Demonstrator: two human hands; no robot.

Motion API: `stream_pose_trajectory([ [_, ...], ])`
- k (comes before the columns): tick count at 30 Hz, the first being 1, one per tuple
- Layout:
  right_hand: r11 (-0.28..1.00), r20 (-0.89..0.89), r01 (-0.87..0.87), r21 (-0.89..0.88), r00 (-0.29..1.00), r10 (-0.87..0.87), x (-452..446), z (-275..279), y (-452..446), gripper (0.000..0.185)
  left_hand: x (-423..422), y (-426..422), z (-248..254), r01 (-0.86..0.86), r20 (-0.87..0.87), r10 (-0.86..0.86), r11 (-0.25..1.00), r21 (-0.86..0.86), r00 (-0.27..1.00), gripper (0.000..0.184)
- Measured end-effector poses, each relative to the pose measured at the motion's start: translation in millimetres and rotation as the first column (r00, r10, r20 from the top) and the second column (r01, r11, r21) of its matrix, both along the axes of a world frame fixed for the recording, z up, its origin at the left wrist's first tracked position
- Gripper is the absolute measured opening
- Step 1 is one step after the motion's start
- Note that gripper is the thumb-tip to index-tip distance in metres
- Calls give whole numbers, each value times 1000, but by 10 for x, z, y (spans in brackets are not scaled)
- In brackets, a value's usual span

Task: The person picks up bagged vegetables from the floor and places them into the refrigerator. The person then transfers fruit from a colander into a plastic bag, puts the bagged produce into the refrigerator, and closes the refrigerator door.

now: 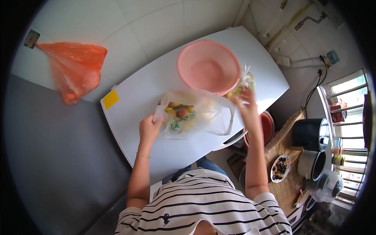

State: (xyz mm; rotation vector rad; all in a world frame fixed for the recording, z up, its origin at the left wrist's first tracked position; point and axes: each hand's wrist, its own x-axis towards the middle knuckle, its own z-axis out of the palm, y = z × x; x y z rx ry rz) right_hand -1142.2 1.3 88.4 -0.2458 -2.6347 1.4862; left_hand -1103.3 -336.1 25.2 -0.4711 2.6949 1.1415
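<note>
A white plastic bag [184,114] with green print lies on the white surface [137,88], with red and yellow fruit showing inside. My left hand [150,127] is closed on the bag's left edge. To the right, my right hand [244,101] is raised beside a small clear bag [246,81] holding something yellow-green; motion blurs its fingers, and whether it touches that bag is unclear. Behind the white bag stands a pink plastic basket [208,67], its inside showing no contents.
An orange bag [80,72] hangs on the wall at the left. On the right are a wooden counter [288,156], a plate of dark food [280,169], a dark cooker [309,134], a white pot [311,164] and red basins [267,127] beneath the white surface's edge.
</note>
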Motion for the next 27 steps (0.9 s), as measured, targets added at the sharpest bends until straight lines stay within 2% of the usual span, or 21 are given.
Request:
stream_pose_trajectory([
  [1,981,11,-124,151,992,124,24,49,-257,85,-5,-12,-34,7,2,-7,1000,-1,1000,37],
  [3,894,126,-220,391,975,185,40,-317,-504,85,-18,-52,-127,158,-402,-29,943,291,915,25],
  [4,853,171,-241,463,968,181,39,-591,-538,82,10,-46,-73,157,-403,-27,943,293,915,25],
  [5,842,175,-248,479,967,185,39,-764,-535,58,59,-40,33,68,-274,132,785,616,953,23],
  [6,890,189,-269,368,959,212,12,-946,-496,44,80,-45,85,-44,-99,242,522,852,965,23],
  [7,924,203,-289,249,949,242,-12,-1008,-446,31,92,-102,83,-51,-97,251,523,851,963,23],
  [9,932,223,-262,-252,921,319,-51,-1051,-286,16,96,-251,86,-217,187,267,85,973,945,21],
  [10,725,228,-123,-678,902,367,-67,-989,-234,15,69,-251,86,-216,187,268,86,973,945,21],
  [11,522,267,32,-852,885,381,-92,-901,-150,17,17,-243,84,-329,327,336,-52,943,883,17],
  [12,445,298,114,-888,881,368,-110,-687,-178,18,-32,-234,77,-423,466,381,-196,885,798,16],
  [13,361,331,197,-912,873,359,-123,-554,-217,19,-82,-277,-52,-423,467,381,-198,884,798,16],
  [14,362,332,198,-911,872,358,-161,-626,-235,19,-138,-359,-283,-393,531,208,-470,791,821,15],
  [15,192,368,323,-927,883,290,-213,-787,-245,17,-184,-401,-427,-370,536,25,-697,614,844,16],
  [16,6,413,423,-906,882,228,-250,-943,-250,17,-230,-344,-437,-370,537,25,-698,613,843,16],
  [17,8,411,421,-907,883,227,-270,-1091,-247,17,-289,-251,-458,-365,604,119,-700,614,788,18],
  [19,-490,355,403,-773,915,193,-271,-1172,-278,14,-347,-185,-561,-361,661,209,-701,615,721,20],
  [20,-575,312,348,-740,936,165,-200,-1225,-319,13,-324,-176,-661,-196,408,98,-760,619,908,20],
  [21,-782,68,284,-554,952,298,-186,-1337,-303,22,-288,-178,-722,-45,100,14,-825,564,995,20],
  [23,-837,-173,206,-507,927,333,-158,-1617,-264,26,-206,-200,-717,-30,160,92,-777,629,983,20],
  [25,-800,-130,224,-557,928,350,-44,-1428,-290,31,-189,-114,-521,-22,213,172,-725,688,962,28],
  [27,-756,-85,245,-607,926,369,-10,-1240,-282,43,-163,109,-102,-185,358,307,-473,861,882,43],
])
